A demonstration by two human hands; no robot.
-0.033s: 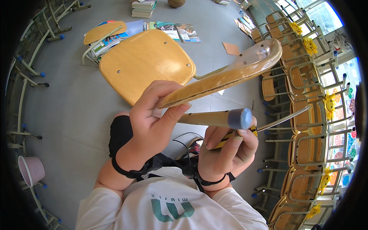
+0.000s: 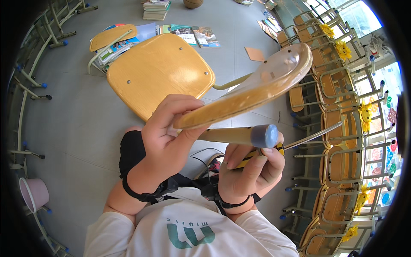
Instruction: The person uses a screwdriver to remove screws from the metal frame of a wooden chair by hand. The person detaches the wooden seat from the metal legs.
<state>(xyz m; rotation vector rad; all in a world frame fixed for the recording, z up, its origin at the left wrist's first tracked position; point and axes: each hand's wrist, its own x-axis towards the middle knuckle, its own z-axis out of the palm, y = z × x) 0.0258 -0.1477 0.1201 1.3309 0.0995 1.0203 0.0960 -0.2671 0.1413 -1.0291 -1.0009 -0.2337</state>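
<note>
My left hand (image 2: 165, 132) is closed on the near end of a curved wooden chair backrest (image 2: 244, 100), which is tilted edge-on with a clear film-like sheen at its far end. Below it, a cream metal chair tube (image 2: 231, 135) ends in a blue cap (image 2: 264, 135). My right hand (image 2: 252, 171) is under this cap, closed round the yellow-and-black striped handle of a screwdriver (image 2: 314, 135). The long metal shaft points away to the right. Fingertips and thumb pinch together near the cap; a small dark thing there is mostly hidden. Beyond is the wooden chair seat (image 2: 160, 70).
Stacked chairs (image 2: 338, 167) line the right side by the windows. A pink bucket (image 2: 35, 193) stands at the left, near metal desk legs (image 2: 32, 92). Books (image 2: 207, 37), a book stack (image 2: 156, 10), a ball (image 2: 193, 3) and a loose board (image 2: 255, 54) lie on the floor ahead.
The backrest has tilted a little, so more of its face shows. The whole view has shifted slightly; both hands keep their hold.
</note>
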